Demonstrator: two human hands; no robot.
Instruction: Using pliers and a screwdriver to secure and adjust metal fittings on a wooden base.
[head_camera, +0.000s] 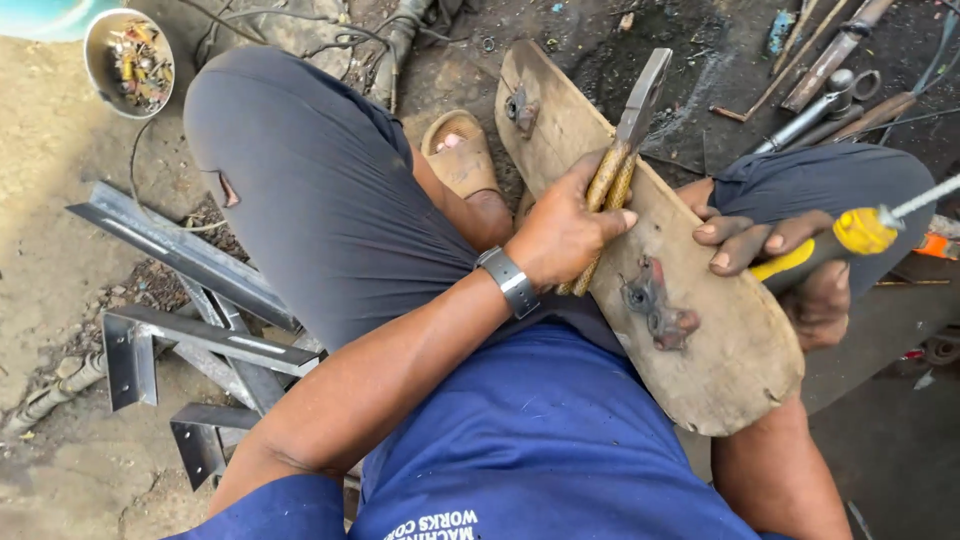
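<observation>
On lap — left hand (565, 235) gripping pliers (620, 160), wooden board (700, 340)

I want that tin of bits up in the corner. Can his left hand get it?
Probably not as things stand: the left hand is shut on the pliers against the board, and the tin lies beyond his raised knee.

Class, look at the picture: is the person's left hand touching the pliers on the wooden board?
Touching. The head view shows the left hand with its fingers wrapped around the yellow-brown handles of the pliers, pressing them against the wooden board.
</observation>
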